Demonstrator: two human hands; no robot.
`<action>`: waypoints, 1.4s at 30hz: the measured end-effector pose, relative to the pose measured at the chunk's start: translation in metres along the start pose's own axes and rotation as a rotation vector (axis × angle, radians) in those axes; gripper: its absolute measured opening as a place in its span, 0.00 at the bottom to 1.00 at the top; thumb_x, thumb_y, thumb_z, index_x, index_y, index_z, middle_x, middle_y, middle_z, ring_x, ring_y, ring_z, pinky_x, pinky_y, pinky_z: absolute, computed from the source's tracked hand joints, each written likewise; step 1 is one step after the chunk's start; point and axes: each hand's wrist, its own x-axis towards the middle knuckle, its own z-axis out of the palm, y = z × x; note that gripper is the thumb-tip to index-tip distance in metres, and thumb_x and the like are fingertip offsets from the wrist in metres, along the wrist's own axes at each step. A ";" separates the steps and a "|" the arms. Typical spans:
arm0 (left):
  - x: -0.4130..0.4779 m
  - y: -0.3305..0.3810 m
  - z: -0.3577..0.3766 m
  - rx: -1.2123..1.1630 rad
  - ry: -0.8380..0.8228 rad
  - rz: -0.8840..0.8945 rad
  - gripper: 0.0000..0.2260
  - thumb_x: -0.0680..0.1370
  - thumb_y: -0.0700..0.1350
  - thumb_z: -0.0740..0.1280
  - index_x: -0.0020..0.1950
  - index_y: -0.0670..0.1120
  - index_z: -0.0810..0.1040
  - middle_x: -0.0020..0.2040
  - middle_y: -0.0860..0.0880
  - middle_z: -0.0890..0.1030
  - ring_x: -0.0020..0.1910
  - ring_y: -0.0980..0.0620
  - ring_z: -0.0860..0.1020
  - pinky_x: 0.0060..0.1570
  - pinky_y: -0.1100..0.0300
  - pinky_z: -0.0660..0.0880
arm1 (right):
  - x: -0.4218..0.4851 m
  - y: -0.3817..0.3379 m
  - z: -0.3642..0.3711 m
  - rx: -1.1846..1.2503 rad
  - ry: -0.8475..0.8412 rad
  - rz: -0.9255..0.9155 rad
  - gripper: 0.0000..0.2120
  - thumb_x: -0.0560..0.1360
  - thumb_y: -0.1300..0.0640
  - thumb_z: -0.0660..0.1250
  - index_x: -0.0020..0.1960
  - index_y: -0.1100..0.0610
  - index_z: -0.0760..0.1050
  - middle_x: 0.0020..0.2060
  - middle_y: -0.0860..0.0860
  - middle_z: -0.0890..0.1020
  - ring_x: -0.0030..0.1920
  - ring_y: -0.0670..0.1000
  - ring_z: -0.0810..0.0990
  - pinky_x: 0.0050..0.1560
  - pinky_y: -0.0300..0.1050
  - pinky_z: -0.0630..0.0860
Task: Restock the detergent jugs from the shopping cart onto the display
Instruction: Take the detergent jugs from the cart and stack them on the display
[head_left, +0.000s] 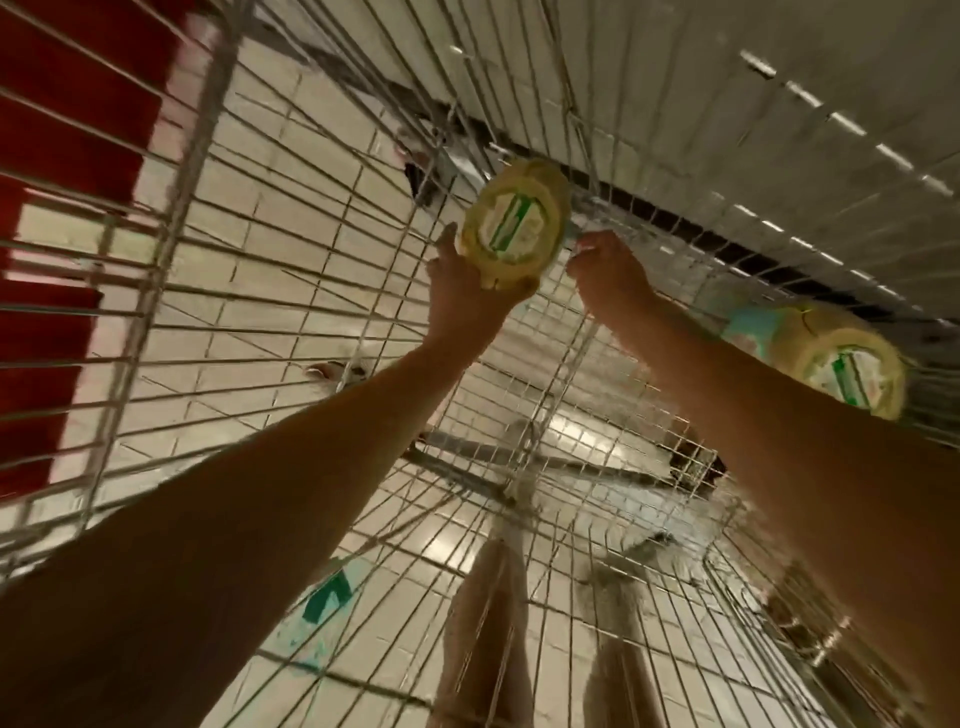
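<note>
The left hand reaches deep into the shopping cart. Its fingers curl round the low end of a yellow detergent jug, near the cart's far wall. The right hand is just beside it with its fingers curled, but I cannot tell if it holds anything. The jug could slip, because only its end is held, or it could bump the wires coming up. I count two jugs, with the other jug lying by the right wall. There are two hands and one cart.
</note>
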 end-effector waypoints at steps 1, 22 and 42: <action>0.005 -0.003 0.006 0.016 0.021 0.060 0.51 0.65 0.47 0.86 0.80 0.41 0.60 0.71 0.42 0.76 0.70 0.44 0.75 0.62 0.46 0.81 | 0.006 0.005 0.003 0.020 -0.003 0.012 0.19 0.81 0.60 0.65 0.72 0.56 0.72 0.51 0.50 0.79 0.36 0.44 0.74 0.34 0.39 0.68; -0.035 0.030 -0.034 -0.148 -0.555 -0.040 0.16 0.70 0.50 0.78 0.55 0.57 0.80 0.52 0.53 0.88 0.51 0.52 0.88 0.48 0.54 0.85 | -0.036 0.032 -0.040 0.328 0.005 0.063 0.25 0.87 0.40 0.54 0.67 0.58 0.77 0.60 0.56 0.83 0.59 0.57 0.82 0.56 0.51 0.78; -0.190 0.151 -0.042 -0.260 -0.593 -0.218 0.35 0.85 0.66 0.50 0.68 0.37 0.77 0.61 0.33 0.83 0.54 0.38 0.86 0.49 0.48 0.85 | -0.248 0.038 -0.134 0.771 -0.205 0.105 0.35 0.82 0.29 0.49 0.66 0.52 0.82 0.67 0.65 0.80 0.69 0.70 0.77 0.68 0.75 0.73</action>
